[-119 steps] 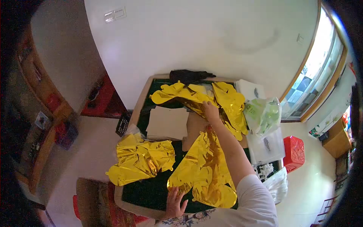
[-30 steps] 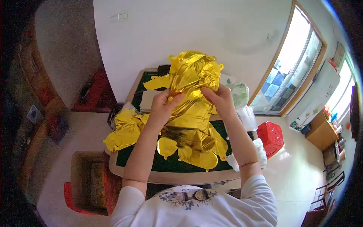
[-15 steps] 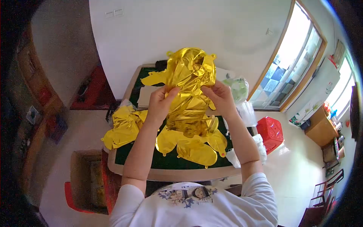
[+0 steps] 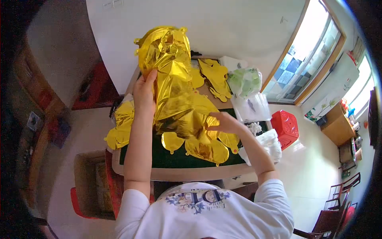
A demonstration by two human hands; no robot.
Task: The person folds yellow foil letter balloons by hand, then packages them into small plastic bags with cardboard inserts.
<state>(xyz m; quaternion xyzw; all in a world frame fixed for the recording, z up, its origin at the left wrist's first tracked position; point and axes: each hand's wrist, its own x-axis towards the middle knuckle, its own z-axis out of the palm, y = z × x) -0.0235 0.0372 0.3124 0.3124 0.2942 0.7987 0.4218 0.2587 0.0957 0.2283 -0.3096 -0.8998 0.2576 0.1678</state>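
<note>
A crumpled gold foil balloon [image 4: 173, 75] hangs raised over the table, with small tabs along its top edge. My left hand [image 4: 144, 93] is closed on its left side, the thumb lying over the foil. By the balloon's blurred lower right end is my right hand [image 4: 229, 122], its thumb and fingers spread apart close to the foil. Beneath lie more flat gold foil balloons, including a rounded one [image 4: 207, 152] near the table's front. Another gold foil piece [image 4: 215, 77] rests on cardboard at the back.
Other gold foil [image 4: 121, 123] is heaped at the table's left. Clear plastic bags [image 4: 250, 107] and a white plastic bundle [image 4: 266, 144] lie along the right side. A red stool [image 4: 284, 129] stands right of the table [image 4: 179, 173], an open cardboard box [image 4: 89, 183] to the left.
The balloon has moved left and up with my left hand. My right hand has let go of its side and moved down to its lower end, uncovering foil and bags behind.
</note>
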